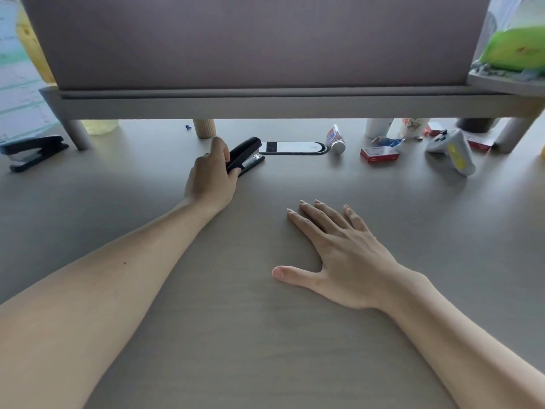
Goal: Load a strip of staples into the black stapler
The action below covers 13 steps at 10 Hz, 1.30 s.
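A black stapler (pixel 246 154) lies at the far middle of the grey desk (pixel 265 335), just in front of the monitor stand. My left hand (pixel 211 175) is stretched out to it, with fingers and thumb wrapped around its rear end. My right hand (pixel 339 255) lies flat on the desk nearer to me, palm down, fingers spread, holding nothing. A small red staple box (pixel 379 154) sits to the right of the stapler, well beyond my right hand. No loose strip of staples is visible.
A second dark stapler (pixel 32 151) lies at the far left. A grey monitor stand (pixel 265 104) spans the back. A cable slot (pixel 293 147), a small tube (pixel 336 139), cups (pixel 413 126) and a white game controller (pixel 451 150) crowd the far right.
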Each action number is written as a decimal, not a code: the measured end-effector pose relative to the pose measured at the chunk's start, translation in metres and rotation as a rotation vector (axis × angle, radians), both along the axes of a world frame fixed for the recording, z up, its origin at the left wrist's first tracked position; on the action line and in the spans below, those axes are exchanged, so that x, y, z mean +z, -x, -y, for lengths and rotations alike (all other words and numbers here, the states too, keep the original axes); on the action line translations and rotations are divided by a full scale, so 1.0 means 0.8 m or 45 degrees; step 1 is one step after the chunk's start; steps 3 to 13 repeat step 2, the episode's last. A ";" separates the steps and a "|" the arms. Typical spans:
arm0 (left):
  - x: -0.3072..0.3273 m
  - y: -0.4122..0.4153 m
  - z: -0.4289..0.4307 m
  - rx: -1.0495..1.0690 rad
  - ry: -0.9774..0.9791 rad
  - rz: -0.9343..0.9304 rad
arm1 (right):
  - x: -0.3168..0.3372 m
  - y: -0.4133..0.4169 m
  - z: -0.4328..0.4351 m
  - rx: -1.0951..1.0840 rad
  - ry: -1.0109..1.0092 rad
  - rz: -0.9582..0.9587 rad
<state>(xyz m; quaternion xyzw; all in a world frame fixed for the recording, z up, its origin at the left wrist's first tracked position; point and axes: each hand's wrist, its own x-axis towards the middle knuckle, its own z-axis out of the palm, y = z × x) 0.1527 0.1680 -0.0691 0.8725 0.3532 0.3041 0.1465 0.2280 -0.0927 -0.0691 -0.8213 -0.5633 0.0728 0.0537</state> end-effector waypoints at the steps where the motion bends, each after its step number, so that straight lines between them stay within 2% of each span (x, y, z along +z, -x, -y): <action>1: 0.002 0.011 0.005 -0.048 -0.019 0.046 | 0.003 0.001 0.001 0.000 0.004 -0.009; 2: 0.006 0.031 0.019 -0.144 -0.088 0.082 | 0.007 0.003 0.004 -0.003 0.015 -0.019; 13: 0.006 0.031 0.019 -0.144 -0.088 0.082 | 0.007 0.003 0.004 -0.003 0.015 -0.019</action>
